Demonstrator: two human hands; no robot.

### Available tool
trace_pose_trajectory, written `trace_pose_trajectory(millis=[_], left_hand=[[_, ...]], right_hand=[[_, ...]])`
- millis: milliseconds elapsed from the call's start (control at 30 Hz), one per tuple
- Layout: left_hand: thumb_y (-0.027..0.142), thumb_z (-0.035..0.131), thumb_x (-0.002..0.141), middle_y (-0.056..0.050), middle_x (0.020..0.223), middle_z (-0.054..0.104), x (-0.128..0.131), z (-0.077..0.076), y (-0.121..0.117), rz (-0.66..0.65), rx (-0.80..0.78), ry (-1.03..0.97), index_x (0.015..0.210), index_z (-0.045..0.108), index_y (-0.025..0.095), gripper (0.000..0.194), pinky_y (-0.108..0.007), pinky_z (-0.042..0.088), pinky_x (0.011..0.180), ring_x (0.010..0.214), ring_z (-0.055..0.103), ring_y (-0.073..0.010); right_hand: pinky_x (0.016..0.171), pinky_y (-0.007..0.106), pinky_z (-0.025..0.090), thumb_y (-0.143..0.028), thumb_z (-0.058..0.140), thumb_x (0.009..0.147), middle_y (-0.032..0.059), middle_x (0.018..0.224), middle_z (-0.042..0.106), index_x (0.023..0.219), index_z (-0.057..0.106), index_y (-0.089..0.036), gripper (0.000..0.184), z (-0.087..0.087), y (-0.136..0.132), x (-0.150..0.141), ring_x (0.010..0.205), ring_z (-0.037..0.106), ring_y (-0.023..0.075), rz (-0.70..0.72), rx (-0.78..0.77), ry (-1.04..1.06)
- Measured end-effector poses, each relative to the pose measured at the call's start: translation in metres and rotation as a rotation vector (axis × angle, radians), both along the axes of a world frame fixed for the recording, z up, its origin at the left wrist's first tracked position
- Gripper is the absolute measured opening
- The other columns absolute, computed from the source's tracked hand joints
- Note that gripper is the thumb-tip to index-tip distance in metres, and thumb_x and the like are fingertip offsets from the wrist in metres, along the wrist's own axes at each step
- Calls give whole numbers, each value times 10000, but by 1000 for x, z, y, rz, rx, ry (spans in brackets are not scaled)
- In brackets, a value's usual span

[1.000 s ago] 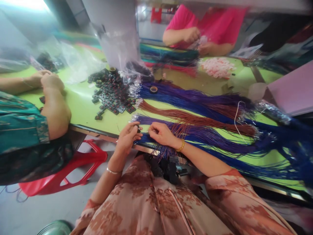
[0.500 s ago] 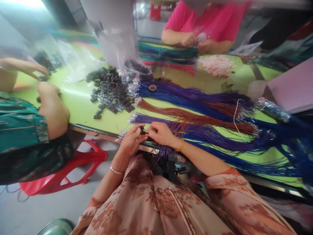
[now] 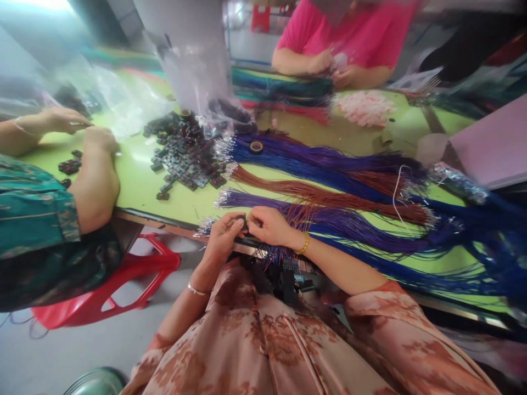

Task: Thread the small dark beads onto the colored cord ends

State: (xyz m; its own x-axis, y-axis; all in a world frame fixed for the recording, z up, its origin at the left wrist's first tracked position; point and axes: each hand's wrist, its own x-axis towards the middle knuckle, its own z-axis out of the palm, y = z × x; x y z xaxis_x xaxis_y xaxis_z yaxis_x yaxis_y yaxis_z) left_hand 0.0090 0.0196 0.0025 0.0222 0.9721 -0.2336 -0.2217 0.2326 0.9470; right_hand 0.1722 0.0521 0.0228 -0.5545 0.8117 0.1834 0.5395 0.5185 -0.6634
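At the table's near edge, my left hand is closed on a small black connector housing, mostly covered by the fingers. My right hand meets it from the other side, thumb and fingers pinched together against the connector; whatever they pinch is too small to make out. Under and beside my hands run bundles of purple wires and blue wires with silvery terminal ends. A bundle of brown wires lies just beyond. Dark connectors and wire ends hang by my lap, below the table edge.
A heap of black connectors lies left of the wires, near a tape roll. A co-worker's arms are at the left, above a red stool. Opposite, a person in pink works behind a pale pink pile.
My left hand has moved right with the black connector, bringing it against my right hand's fingertips. The right hand has barely moved. The co-worker's hands at the left have shifted.
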Motion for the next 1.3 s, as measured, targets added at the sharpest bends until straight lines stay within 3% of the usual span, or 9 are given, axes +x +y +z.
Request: trace_pose_trajectory(millis=[100, 233, 433, 600, 800, 1000, 1167, 1300], left_hand=[[404, 775, 677, 5, 680, 650, 3, -3, 0, 60, -21, -20, 937, 673, 139, 385, -200, 475, 530, 515, 574, -80], [424, 771, 675, -1, 691, 653, 5, -5, 0, 121, -43, -45, 964, 662, 143, 416, -185, 464, 516, 560, 614, -96], [405, 774, 670, -14, 704, 675, 5, -2, -5, 85, -32, 13, 939, 652, 125, 407, -199, 477, 517, 550, 614, -101], [406, 747, 702, -11, 697, 669, 0, 3, -13, 13, -16, 77, 955, 645, 142, 379, -218, 510, 546, 595, 643, -128], [397, 729, 716, -3, 680, 642, -3, 2, -18, -63, -24, 123, 980, 640, 144, 377, -212, 514, 540, 599, 646, -131], [409, 698, 741, -11, 693, 646, -3, -1, -19, -121, -38, 148, 1011, 626, 146, 383, -225, 518, 556, 621, 644, -139], [398, 692, 744, -8, 696, 635, -1, 2, -20, -111, -19, 139, 995, 626, 152, 358, -240, 523, 571, 624, 632, -137], [378, 672, 766, -9, 736, 644, 1, 3, -19, -95, 28, 132, 1000, 628, 165, 319, -247, 522, 608, 640, 625, -131]], right_hand=[[675, 276, 326, -247, 442, 876, 41, 715, 549, 733, 549, -175, 193, 1, 1, 0, 694, 446, 157, 54, 129, -88], [683, 275, 332, -234, 421, 895, 51, 766, 566, 805, 567, -171, 183, 1, 2, 2, 716, 459, 164, 95, 130, -131], [659, 272, 311, -202, 464, 856, 50, 758, 598, 777, 586, -161, 151, 2, 1, 4, 698, 472, 157, 109, 103, -192], [695, 254, 340, -224, 426, 920, 61, 869, 654, 865, 629, -150, 223, 14, 23, 1, 769, 538, 148, 91, 14, -183], [707, 273, 356, -235, 468, 901, 98, 981, 668, 939, 658, -155, 210, 8, 54, -25, 870, 578, 195, 90, 61, -460], [704, 305, 402, -224, 470, 890, 174, 1033, 642, 1039, 594, -105, 227, -1, 54, -38, 916, 604, 255, 93, 151, -675], [698, 304, 388, -208, 432, 903, 144, 966, 650, 1017, 556, -117, 191, 1, 54, -29, 855, 587, 232, 60, 174, -562], [678, 273, 365, -188, 419, 889, 73, 848, 639, 874, 556, -147, 143, 6, 58, -26, 739, 534, 164, -11, 84, -246]])
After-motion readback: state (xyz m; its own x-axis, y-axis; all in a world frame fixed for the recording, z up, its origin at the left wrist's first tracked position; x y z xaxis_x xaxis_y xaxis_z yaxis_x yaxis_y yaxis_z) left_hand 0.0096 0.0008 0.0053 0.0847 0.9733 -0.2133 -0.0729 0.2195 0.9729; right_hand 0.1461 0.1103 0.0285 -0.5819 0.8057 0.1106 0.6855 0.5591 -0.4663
